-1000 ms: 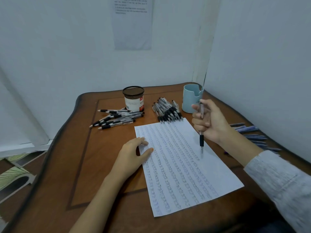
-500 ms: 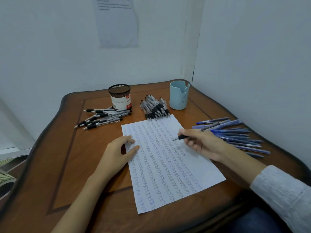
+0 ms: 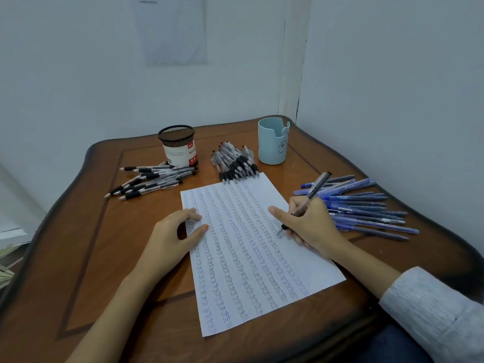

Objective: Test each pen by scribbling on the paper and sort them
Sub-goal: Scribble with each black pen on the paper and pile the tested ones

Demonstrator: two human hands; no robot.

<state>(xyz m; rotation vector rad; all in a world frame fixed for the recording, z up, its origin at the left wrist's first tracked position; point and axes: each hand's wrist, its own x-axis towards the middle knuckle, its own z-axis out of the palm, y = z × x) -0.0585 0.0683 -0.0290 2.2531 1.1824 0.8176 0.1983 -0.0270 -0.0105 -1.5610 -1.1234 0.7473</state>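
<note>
A white sheet of paper (image 3: 251,258), covered in columns of scribbles, lies in the middle of the wooden table (image 3: 91,231). My right hand (image 3: 311,226) grips a black-grip pen (image 3: 311,192) in writing pose, its tip touching the paper's right part. My left hand (image 3: 172,231) rests on the paper's left edge, fingertips and thumb pressing it down. Several black-grip pens (image 3: 149,179) lie at the back left, another heap of black-grip pens (image 3: 235,165) above the paper, and several blue pens (image 3: 364,205) at the right.
A black mesh pen cup (image 3: 178,145) stands at the back left and a light blue cup (image 3: 272,142) at the back right. White walls close the table in behind and to the right. A printed sheet (image 3: 172,30) hangs on the back wall.
My right hand came down from holding the pen upright in the air, turned it into a writing grip and set its tip on the paper. The left hand stayed on the paper.
</note>
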